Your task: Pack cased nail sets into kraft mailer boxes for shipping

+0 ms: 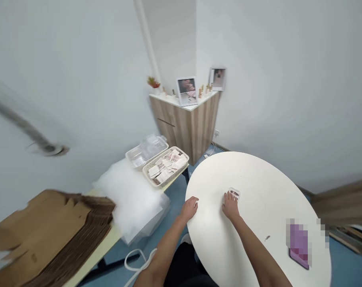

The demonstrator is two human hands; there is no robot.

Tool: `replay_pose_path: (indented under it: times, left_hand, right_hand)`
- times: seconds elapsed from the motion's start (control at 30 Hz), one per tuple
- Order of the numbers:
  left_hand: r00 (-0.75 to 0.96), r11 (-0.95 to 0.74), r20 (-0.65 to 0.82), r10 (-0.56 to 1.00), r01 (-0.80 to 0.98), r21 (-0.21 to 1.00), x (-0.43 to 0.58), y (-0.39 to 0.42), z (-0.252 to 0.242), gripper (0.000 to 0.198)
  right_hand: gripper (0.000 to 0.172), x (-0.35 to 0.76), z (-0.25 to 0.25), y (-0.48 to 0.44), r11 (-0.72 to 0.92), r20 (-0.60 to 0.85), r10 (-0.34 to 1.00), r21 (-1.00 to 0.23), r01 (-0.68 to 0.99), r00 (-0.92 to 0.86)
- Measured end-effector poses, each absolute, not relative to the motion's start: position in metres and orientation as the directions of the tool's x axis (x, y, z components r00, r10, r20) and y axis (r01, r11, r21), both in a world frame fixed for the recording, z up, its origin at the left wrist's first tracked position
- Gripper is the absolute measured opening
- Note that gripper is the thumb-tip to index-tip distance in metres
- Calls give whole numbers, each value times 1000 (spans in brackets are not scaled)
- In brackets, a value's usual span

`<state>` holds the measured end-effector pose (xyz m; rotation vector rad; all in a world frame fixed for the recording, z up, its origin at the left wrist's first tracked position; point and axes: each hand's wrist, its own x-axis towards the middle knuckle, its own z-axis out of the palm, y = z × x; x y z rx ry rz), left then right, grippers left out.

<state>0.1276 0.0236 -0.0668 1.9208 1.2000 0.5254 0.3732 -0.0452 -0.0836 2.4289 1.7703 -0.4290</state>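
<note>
A round white table (258,179) fills the lower right. My left hand (189,207) rests on its left rim, fingers curled loosely over the edge, holding nothing I can see. My right hand (230,205) lies flat on the tabletop with fingers stretched forward, its fingertips touching a small clear plastic case (234,193) with pinkish contents.
A purple phone (299,249) lies near the table's right front edge. To the left a side table carries a basket of small packets (166,166), clear trays (146,149), white wadding (130,195) and flattened cardboard boxes (49,235). A wooden corner cabinet (187,123) stands behind.
</note>
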Motion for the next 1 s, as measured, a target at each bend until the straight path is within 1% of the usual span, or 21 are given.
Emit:
replay_pose_path:
  times: [0.07,0.17,0.27,0.43,0.53,0.7,0.83,0.9,1.0]
  left_hand:
    - [336,-139,-73,939,565,813,100,16,-64,17]
    - [182,-93,-27,983,618,780,56,0,-61,15]
    - [55,-47,10,998,729,683,14,-19,-59,17]
    - [-75,64,5,997,874,482,-42,-41,-56,32]
    - [-127,110,10,992,893,436,-70,-47,-60,40]
    - [-155,154,-33,987,894,420,-112,-44,-70,48]
    - [-117,128,-53,992,916,380,-142,-31,-76,53]
    - [-46,67,-76,996,948,312,-155,-22,-77,56]
    - [68,-47,-140,988,988,148,-169,-9,-79,64]
  right_hand:
    - [65,352,-81,-37,-213,-277,945,-116,970,175]
    - [62,316,-74,-26,-64,-269,963,-164,984,18]
    - [59,281,-68,-21,70,-257,958,-211,975,-124]
    - [57,231,-58,-20,219,-231,931,-262,940,-281]
    - [55,204,-51,-21,294,-197,913,-289,911,-357]
    - [56,160,-43,-18,365,-175,885,-315,876,-431]
    - [54,126,-45,-11,403,-176,862,-329,854,-475]
    - [54,110,-47,-6,422,-175,851,-336,842,-496]
    - [54,87,-51,4,444,-170,838,-339,829,-518]
